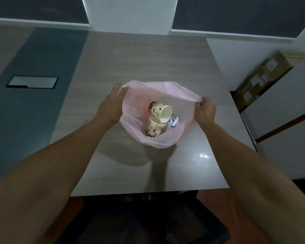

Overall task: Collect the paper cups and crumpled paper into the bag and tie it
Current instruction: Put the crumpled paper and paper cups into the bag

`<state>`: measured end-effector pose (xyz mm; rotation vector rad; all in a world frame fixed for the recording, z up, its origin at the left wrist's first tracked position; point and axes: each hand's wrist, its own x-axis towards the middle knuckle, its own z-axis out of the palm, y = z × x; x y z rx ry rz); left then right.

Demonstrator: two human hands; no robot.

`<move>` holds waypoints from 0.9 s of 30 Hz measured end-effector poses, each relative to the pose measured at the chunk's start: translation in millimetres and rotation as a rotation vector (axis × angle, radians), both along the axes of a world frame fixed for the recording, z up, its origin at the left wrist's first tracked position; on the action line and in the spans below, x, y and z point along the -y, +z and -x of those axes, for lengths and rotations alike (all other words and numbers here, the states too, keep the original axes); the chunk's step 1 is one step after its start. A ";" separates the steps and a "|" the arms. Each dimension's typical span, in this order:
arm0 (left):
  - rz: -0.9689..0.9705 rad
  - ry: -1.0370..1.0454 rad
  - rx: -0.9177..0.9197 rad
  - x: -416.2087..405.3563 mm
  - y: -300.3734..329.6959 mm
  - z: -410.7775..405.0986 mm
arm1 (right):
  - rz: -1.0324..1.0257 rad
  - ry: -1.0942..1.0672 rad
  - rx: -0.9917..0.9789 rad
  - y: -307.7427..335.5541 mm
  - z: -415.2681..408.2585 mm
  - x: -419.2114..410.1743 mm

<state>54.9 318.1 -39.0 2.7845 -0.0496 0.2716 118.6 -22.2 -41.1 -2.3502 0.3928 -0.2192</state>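
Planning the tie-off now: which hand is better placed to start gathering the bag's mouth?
Probably the right hand: it already pinches a bunched bit of the pink bag rim. The left hand lies flatter against the opposite edge.

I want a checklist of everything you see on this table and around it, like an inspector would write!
Surface: wooden table, glare spot near the right front corner.
Job's things: pink bag open; two spotted paper cups and crumpled paper inside; not tied.
Clutter: nothing seen.
Hands: left hand holds the bag's left rim; right hand pinches the right rim.
Cables: nothing seen.
Surroundings: metal floor plate at left, cardboard box at right, dark chair below.
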 end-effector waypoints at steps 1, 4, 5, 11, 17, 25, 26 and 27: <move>-0.015 -0.018 -0.009 14.4 -2.5 -1.8 | -0.010 0.015 0.000 -1.5 -2.2 13.1; 0.004 -0.052 -0.028 48.7 -9.9 -4.1 | -0.045 0.070 0.002 -13.1 -1.9 35.8; 0.013 -0.046 -0.058 61.1 -13.9 -3.9 | -0.049 0.085 -0.011 -19.4 -0.7 43.5; 0.054 0.026 -0.173 103.6 -41.1 16.4 | -0.017 0.188 -0.136 -54.9 14.7 77.5; 0.054 0.115 -0.151 114.8 -46.6 41.0 | -0.018 0.264 -0.262 -63.4 31.8 91.7; 0.122 0.260 -0.152 138.1 -29.3 101.2 | 0.308 0.459 0.117 -38.0 66.7 91.3; 0.133 0.272 -0.159 139.7 -27.0 112.1 | 0.286 0.508 0.104 -35.9 72.0 90.6; 0.145 0.280 -0.164 141.0 -25.1 123.1 | 0.260 0.546 0.068 -34.1 78.0 89.5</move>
